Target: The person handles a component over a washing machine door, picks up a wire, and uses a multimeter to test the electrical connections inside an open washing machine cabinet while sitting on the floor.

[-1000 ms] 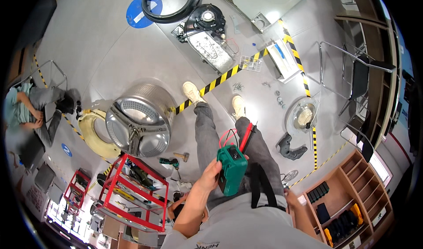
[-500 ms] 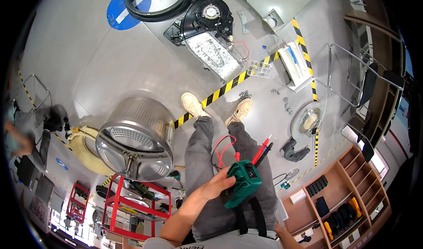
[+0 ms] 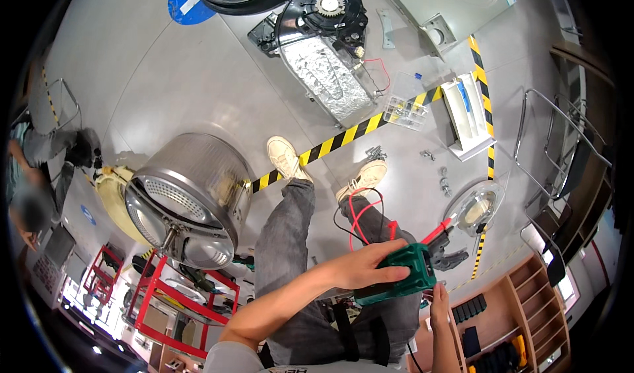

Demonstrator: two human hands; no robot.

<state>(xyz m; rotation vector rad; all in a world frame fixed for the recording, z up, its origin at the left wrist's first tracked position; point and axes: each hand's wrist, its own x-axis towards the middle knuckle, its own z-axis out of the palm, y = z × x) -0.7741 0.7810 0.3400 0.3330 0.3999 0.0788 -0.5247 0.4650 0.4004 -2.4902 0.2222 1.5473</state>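
My left hand (image 3: 366, 267) grips a green-cased multimeter (image 3: 413, 264) over my lap. Red and black leads loop above it, and a red probe (image 3: 437, 231) sticks up from its right. My right hand (image 3: 440, 300) is just right of the meter, fingers loosely extended; whether it touches the case is unclear. A steel washing-machine drum (image 3: 188, 181) lies beside my left leg. Beyond my feet are a black pulley-and-foil duct assembly (image 3: 310, 69), loose bolts (image 3: 375, 153) and a clear parts box (image 3: 404, 114).
A white detergent drawer (image 3: 465, 115), steel disc (image 3: 474, 208) and chairs (image 3: 555, 148) are rightward. A washer panel (image 3: 436, 0) and rubber seal (image 3: 224, 3) lie ahead. Red carts (image 3: 152, 294) and a seated person (image 3: 36, 168) are left; a wooden shelf (image 3: 528, 287) is behind right.
My left hand and the multimeter have moved rightward and tipped flatter. My right hand has risen beside the meter. The view has shifted, with my legs appearing bent closer.
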